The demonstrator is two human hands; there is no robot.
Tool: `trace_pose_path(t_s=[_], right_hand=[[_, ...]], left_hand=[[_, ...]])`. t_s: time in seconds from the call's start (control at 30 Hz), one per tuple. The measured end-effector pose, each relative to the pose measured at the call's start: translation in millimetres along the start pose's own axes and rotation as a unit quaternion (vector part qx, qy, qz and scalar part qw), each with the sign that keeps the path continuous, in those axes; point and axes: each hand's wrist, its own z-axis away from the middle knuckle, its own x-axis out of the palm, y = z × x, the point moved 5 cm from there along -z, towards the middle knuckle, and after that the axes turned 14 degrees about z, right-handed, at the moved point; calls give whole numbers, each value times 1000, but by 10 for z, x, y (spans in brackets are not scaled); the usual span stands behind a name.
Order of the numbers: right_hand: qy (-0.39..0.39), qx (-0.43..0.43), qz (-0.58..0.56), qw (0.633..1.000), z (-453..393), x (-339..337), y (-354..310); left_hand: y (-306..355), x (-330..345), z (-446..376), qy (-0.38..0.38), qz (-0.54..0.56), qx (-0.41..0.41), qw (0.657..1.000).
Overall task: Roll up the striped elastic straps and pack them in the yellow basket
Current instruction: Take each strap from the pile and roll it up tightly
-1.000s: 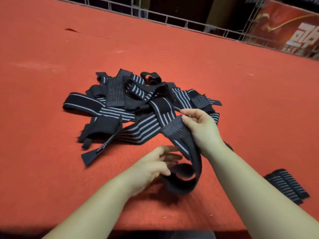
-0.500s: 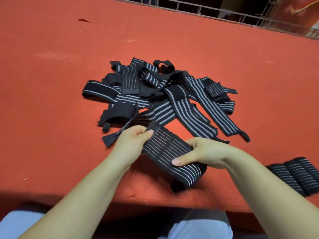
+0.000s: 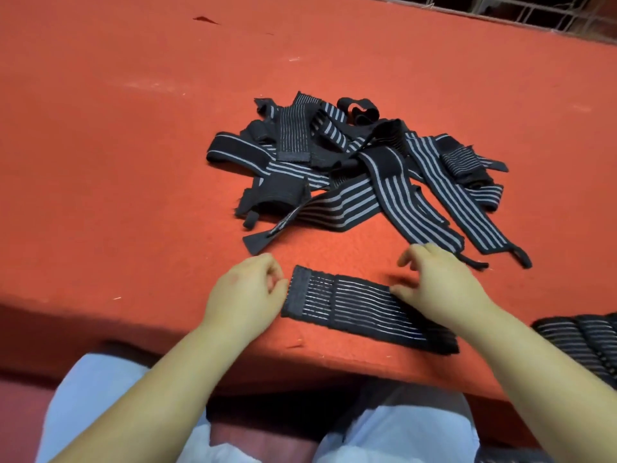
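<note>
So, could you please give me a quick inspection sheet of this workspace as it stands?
Surface: red felt-like table, small lint specks.
Job's things: one striped strap laid flat near the front edge; tangled strap pile behind it; rolled straps at the right edge. Yellow basket: nothing seen.
Clutter: nothing seen beyond lint.
Grips: left hand loosely curled at the strap's left end, holding nothing; right hand fingertips resting on the strap.
Cables: nothing seen.
Surroundings: wire grid fence beyond the table; person's light trousers below.
</note>
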Motion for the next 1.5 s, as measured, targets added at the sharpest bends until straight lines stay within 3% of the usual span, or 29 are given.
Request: trace_pose_path(t_s=[0.07,0.13,0.27,0.4,0.53,0.67,0.73,0.83,1.0,1.07,1.13,1.2,1.3,1.5], right_hand=[[56,-26,-50,997,187,-119,-302],[23,-39,-90,995,331,-55,-619],[7,-1,-39,999,369,160,-935],[-3,14,-22,1000,326,165,-935],[-15,41,-193,980,335,131,-628],[83,161,-366,913,498,83,-4],[109,220,-384,890,568,144,290],[114,289,-377,873,646,288,591],[145,323,-349,868,772,311,820],[143,324,-348,868,775,319,833],[142,329,-344,868,774,328,842],[157,343,-331,865,797,311,900],[217,372,-308,848,896,207,1058],[267,406,-222,845,1089,221,1345]], left_hand=[[167,113,39,-12,34,73,997],[263,256,32,-37,31,104,993],[235,527,-44,-99,-14,51,994],[145,585,-86,-101,-13,10,995],[120,503,-93,-63,-23,-15,998],[-18,359,-164,-77,-132,-118,981],[6,399,-211,-118,-188,-114,968],[4,397,-285,-138,-189,-114,966],[-186,61,-352,-70,-197,-163,964],[-63,46,-289,-10,-182,-113,977],[188,184,-194,6,-161,-9,987],[440,495,-71,-64,-116,92,987],[703,986,89,-210,-61,162,962],[977,1441,161,-290,-65,216,930]])
